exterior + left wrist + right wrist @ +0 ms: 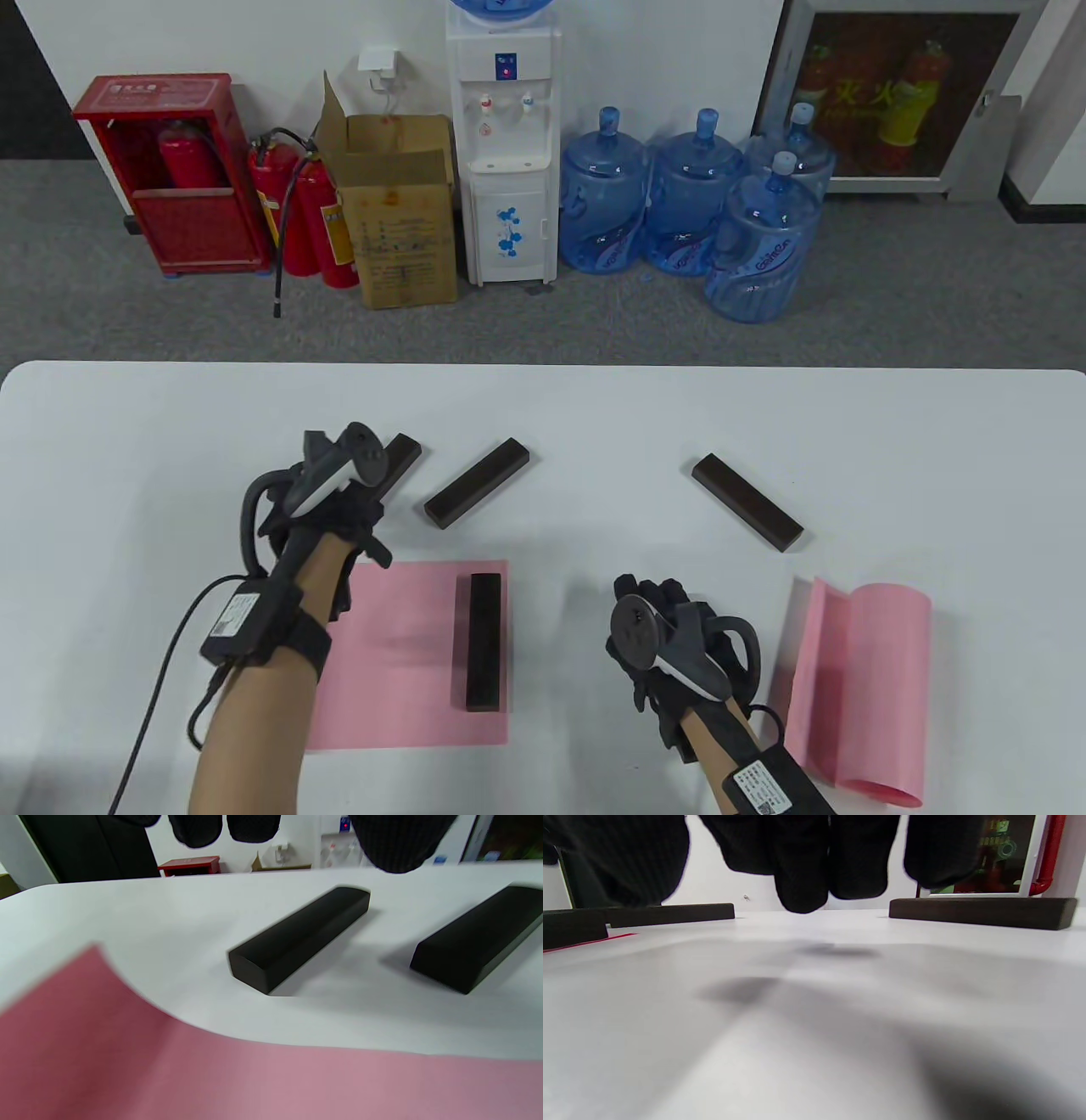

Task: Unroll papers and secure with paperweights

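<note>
white bench [170,441] fills the lower frame. flat pink paper [399,654] lower left carries one dark paperweight [484,641]; curled pink paper [857,688] lower right. left hand [327,501] and right hand [670,632] hold nothing, fingers loose. no legible writing on them.

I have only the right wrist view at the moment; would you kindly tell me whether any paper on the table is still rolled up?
Observer: Yes, a pink roll lies just right of the right hand, only partly opened.
Operator: Thank you. Is any paper weighted already?
Observer: The flat pink sheet carries one paperweight along its right side.
Operator: And the left hand?
Observer: The left hand is by the sheet's far left corner, next to a spare paperweight, holding nothing.
</note>
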Demonstrator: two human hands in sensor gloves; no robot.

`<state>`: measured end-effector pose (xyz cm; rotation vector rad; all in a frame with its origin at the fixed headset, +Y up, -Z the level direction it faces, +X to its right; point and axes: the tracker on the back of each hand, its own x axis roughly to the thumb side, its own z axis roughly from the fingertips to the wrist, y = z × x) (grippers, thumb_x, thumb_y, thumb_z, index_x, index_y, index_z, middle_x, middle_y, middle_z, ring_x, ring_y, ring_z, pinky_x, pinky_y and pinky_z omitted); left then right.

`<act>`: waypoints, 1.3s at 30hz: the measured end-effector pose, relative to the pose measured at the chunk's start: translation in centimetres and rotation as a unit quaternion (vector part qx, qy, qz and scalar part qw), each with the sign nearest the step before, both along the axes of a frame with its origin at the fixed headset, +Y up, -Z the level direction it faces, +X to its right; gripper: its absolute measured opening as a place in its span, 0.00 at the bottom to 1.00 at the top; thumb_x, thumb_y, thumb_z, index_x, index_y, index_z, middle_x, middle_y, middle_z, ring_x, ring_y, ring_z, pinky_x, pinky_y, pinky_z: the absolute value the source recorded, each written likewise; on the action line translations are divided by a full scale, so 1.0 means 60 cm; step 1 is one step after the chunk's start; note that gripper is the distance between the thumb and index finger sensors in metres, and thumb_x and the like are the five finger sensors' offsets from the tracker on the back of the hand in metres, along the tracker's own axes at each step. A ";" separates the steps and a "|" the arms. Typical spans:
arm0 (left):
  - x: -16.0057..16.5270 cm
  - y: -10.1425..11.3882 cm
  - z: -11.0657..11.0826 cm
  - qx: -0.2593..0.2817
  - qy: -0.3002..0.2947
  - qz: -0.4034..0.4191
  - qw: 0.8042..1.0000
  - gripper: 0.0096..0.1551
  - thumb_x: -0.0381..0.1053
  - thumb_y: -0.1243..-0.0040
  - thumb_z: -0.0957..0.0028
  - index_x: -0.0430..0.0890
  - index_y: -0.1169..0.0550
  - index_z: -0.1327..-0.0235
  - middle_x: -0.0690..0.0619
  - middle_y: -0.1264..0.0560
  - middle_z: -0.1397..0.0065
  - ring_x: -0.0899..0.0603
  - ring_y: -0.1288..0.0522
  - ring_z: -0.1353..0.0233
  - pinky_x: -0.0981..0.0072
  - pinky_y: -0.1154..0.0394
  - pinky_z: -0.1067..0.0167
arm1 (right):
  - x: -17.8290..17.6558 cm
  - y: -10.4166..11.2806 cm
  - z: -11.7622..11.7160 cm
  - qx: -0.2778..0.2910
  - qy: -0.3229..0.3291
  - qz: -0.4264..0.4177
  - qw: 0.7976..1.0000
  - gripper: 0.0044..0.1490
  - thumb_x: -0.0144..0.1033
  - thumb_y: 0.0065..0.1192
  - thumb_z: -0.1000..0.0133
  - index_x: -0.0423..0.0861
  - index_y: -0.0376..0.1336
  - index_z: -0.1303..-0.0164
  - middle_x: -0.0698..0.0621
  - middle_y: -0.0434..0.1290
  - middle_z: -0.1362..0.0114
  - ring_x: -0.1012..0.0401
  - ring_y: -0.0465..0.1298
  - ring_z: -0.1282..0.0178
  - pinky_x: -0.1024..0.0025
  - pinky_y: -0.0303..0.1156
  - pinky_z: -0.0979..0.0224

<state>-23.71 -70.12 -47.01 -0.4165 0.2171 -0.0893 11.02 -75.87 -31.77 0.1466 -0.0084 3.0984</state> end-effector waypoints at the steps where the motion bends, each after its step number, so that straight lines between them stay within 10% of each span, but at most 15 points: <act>1: 0.007 -0.014 -0.014 -0.008 0.004 -0.010 1.000 0.46 0.62 0.45 0.46 0.65 0.54 0.20 0.45 0.46 0.10 0.28 0.42 0.15 0.29 0.44 0.25 | 0.002 0.000 -0.001 -0.001 -0.003 -0.002 1.000 0.48 0.58 0.63 0.56 0.55 0.57 0.24 0.52 0.67 0.23 0.50 0.67 0.21 0.43 0.66 0.26; 10: 0.022 -0.101 -0.083 -0.025 0.024 -0.089 0.995 0.48 0.56 0.44 0.46 0.62 0.58 0.22 0.43 0.38 0.15 0.33 0.28 0.24 0.36 0.33 0.32 | 0.016 -0.001 -0.005 -0.006 -0.016 -0.005 1.000 0.48 0.58 0.63 0.56 0.55 0.57 0.25 0.52 0.67 0.23 0.50 0.67 0.21 0.44 0.65 0.26; 19: 0.021 -0.077 -0.065 0.023 -0.026 -0.108 0.994 0.47 0.56 0.42 0.47 0.76 0.57 0.28 0.43 0.30 0.23 0.39 0.18 0.37 0.42 0.26 0.41 | 0.028 0.000 -0.008 -0.005 -0.025 -0.013 1.000 0.48 0.58 0.64 0.57 0.54 0.58 0.24 0.51 0.67 0.24 0.50 0.68 0.21 0.44 0.66 0.26; 30: -0.034 0.097 0.090 0.126 -0.063 0.042 0.989 0.35 0.61 0.43 0.47 0.77 0.41 0.27 0.38 0.26 0.30 0.43 0.14 0.46 0.47 0.21 0.45 | 0.025 -0.003 -0.010 -0.007 -0.009 -0.031 0.999 0.48 0.57 0.64 0.56 0.54 0.58 0.25 0.51 0.67 0.24 0.50 0.68 0.22 0.47 0.65 0.25; 39: -0.063 0.039 0.211 0.105 -0.104 0.007 0.989 0.35 0.65 0.40 0.51 0.76 0.35 0.27 0.41 0.20 0.35 0.43 0.13 0.52 0.45 0.22 0.46 | 0.025 -0.002 -0.009 -0.007 -0.002 -0.041 0.999 0.47 0.57 0.64 0.56 0.53 0.58 0.25 0.51 0.68 0.24 0.50 0.68 0.22 0.48 0.66 0.25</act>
